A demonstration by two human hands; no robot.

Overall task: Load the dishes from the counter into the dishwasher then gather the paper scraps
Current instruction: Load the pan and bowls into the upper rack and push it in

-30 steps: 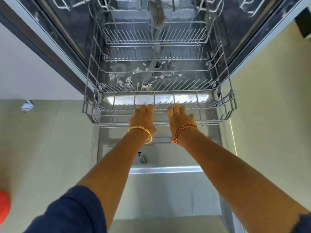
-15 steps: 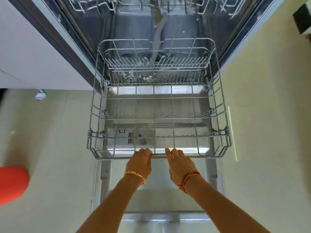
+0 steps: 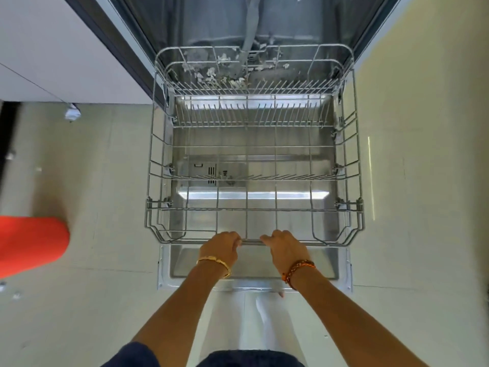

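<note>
Both hands, left [image 3: 221,249] and right [image 3: 284,250], grip the empty lower rack's [image 3: 254,207] front rail over the dishwasher door [image 3: 254,266]; fetching dishes likely comes next.

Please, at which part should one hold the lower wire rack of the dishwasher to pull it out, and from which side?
Best at the front top rail of the lower rack, from the open door side. That rail is a straight, bare horizontal wire facing the person, so fingers can curl over it from above. The left hand and right hand grip it near the middle, which probably keeps the pull straight.
</note>
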